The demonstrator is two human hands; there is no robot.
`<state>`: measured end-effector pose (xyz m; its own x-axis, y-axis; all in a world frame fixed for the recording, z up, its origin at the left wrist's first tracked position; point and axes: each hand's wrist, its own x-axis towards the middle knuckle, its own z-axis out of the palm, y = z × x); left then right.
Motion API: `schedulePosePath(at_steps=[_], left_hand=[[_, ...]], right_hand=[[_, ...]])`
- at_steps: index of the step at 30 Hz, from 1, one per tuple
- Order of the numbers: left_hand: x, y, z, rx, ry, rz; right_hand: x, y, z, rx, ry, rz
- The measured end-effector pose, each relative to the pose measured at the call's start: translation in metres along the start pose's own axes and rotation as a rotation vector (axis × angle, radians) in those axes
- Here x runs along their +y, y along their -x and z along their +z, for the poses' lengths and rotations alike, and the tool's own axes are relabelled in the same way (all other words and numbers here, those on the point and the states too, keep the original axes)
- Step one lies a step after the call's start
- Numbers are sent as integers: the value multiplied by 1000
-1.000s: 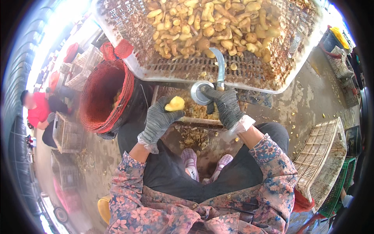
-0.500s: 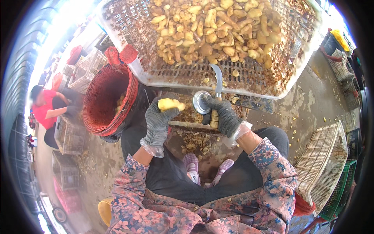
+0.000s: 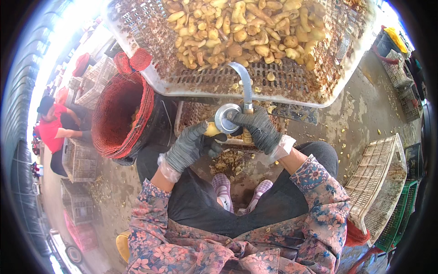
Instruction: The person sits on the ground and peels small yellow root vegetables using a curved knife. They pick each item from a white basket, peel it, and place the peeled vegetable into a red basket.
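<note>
My left hand (image 3: 189, 144), in a dark grey glove, is closed on a knobbly yellow root piece (image 3: 211, 129), possibly ginger, mostly covered by the fingers. Its tip touches or nearly touches a round, shallow metal cup (image 3: 225, 119) by my right hand. Gloved alike, my right hand (image 3: 260, 128) is wrapped round the wooden handle of a curved knife (image 3: 247, 84). The thumb lies against the metal cup; how the cup is held or fixed is hidden. The hooked blade points away from me, over the near edge of a large white slotted crate (image 3: 292, 99) heaped with yellow root pieces (image 3: 246, 34).
Left of my knees stands a dark bucket (image 3: 157, 116) lined with red mesh (image 3: 121, 114). Peelings (image 3: 228, 162) litter the floor by my feet. Pale crates (image 3: 372, 182) and a green crate (image 3: 401, 219) are at right. A person in red (image 3: 54, 128) works at far left beside crates.
My left hand has moved right and slightly down, bringing the root piece up to the metal cup. The right hand with the knife has shifted slightly left. The whole view has tilted a little.
</note>
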<state>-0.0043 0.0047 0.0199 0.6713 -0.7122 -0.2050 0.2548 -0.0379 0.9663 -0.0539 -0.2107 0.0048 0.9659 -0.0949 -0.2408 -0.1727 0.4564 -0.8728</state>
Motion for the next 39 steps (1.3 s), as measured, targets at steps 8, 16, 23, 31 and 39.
schedulePosePath(at_steps=[8,16,23,31,39], left_hand=[[-4,1,2,103,-224,234],[-9,1,6,247,-60,158],[1,7,20,338,-266,168],[-5,11,9,317,-137,109],[-9,18,3,158,338,76]], right_hand=[[-16,10,5,76,59,-68],[-39,6,1,87,89,-116],[-21,-4,3,72,304,-95],[-23,-8,2,135,357,-139],[-20,-8,0,149,205,-138]])
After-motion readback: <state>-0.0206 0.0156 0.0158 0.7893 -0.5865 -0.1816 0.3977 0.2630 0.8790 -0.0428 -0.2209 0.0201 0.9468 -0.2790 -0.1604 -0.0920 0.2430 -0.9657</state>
